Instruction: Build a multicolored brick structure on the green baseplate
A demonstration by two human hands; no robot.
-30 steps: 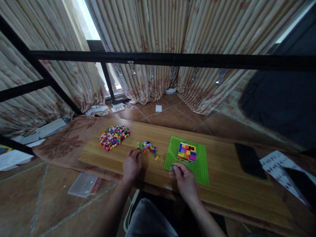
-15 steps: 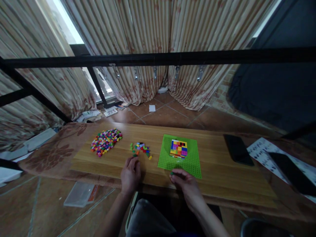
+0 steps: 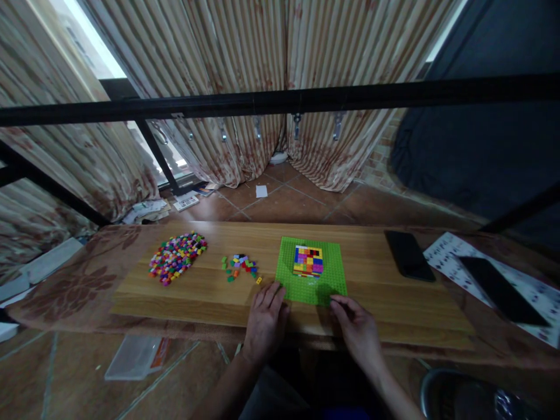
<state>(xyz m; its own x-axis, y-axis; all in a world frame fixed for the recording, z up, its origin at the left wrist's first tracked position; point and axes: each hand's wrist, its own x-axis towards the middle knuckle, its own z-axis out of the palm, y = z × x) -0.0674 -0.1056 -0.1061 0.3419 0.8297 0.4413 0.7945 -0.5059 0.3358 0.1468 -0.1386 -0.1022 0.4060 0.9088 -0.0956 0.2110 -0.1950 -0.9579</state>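
Note:
My left hand (image 3: 265, 318) lies at the front left corner of the green baseplate (image 3: 286, 286), its fingers stretched out and its fingertips against the plate's edge. At the front right corner is my right hand (image 3: 357, 324), thumb and finger pinched together. Whatever sits in that pinch blends into the green, so I cannot make it out. A multicoloured block of building bricks (image 3: 308, 261) stands on the plate, behind both hands. Left of the plate lies a small scatter of loose bricks (image 3: 240, 263), with a yellow brick (image 3: 259, 280) closest to my left hand.
A large heap of bricks (image 3: 177, 256) covers the left of the wooden board (image 3: 371, 280). To the right lie a black phone (image 3: 409, 255), a printed sheet (image 3: 441, 251) and another dark flat device (image 3: 503, 289). A clear plastic box (image 3: 133, 357) is on the floor.
My left hand has moved right, from the loose bricks to the baseplate. My right hand, earlier pinching a small green brick, has shifted right along the plate's front edge. The view has turned slightly.

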